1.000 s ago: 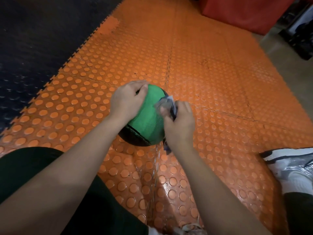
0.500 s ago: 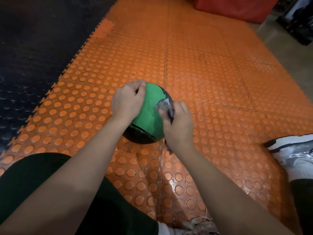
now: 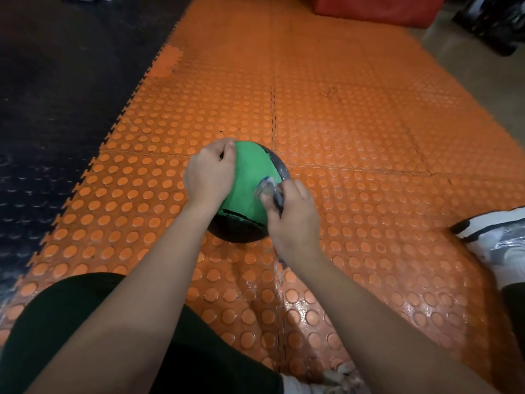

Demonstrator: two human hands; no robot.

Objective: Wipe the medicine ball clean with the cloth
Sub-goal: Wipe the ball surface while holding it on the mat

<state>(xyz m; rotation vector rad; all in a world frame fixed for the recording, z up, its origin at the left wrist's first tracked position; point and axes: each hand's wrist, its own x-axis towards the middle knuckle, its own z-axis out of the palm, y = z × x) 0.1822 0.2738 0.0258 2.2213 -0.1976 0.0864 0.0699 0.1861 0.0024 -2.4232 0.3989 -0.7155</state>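
Head view: a green and black medicine ball sits on an orange studded floor mat, near the middle of the picture, just right of the seam where the orange tiles meet a black studded mat on the left.

The left hand lies over the ball's upper left side, palm down on the green panel, with its fingers curled over the far top edge and pressed against the surface, gripping the ball. Its bare forearm runs from the near left corner diagonally up to the ball, wrist slightly bent.

The right hand is at the ball's right side, closed into a loose fist around a crumpled cloth. The cloth is pale with a dark blue edge; a bunched part pokes out above the thumb and touches the green panel, while a thin tail of it hangs below the wrist. The knuckles face right and away, the thumb side is against the ball. This forearm comes in from the near right corner.

The lower near part of the ball is black, resting on the mat. The near mat surface looks glossy. A dark trouser leg fills the near left, a white and grey shoe lies at the right edge, and a red block stands at the far top.
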